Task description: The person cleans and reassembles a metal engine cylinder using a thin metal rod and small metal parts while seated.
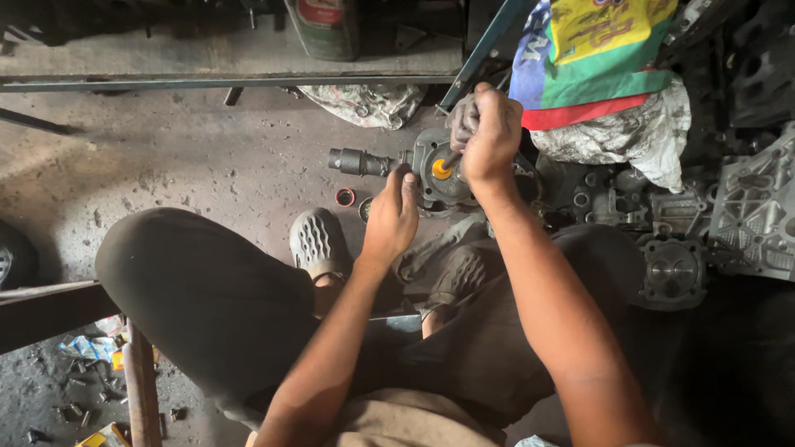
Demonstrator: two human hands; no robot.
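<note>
- Dusty concrete floor (190,157), small red ring (344,197) lying loose.
- Left hand (392,217) fingers together, pressing grimy metal pump housing (431,157) on floor by feet.
- Right hand (491,132) fisted tight around orange-handled screwdriver (443,169) over housing.
- Colourful sack (604,58), engine parts (745,207) far right.

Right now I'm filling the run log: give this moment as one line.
left hand: steadies metal part | right hand: fist around orange-handled tool, pressed onto part | red ring: on floor beside shoe
</note>
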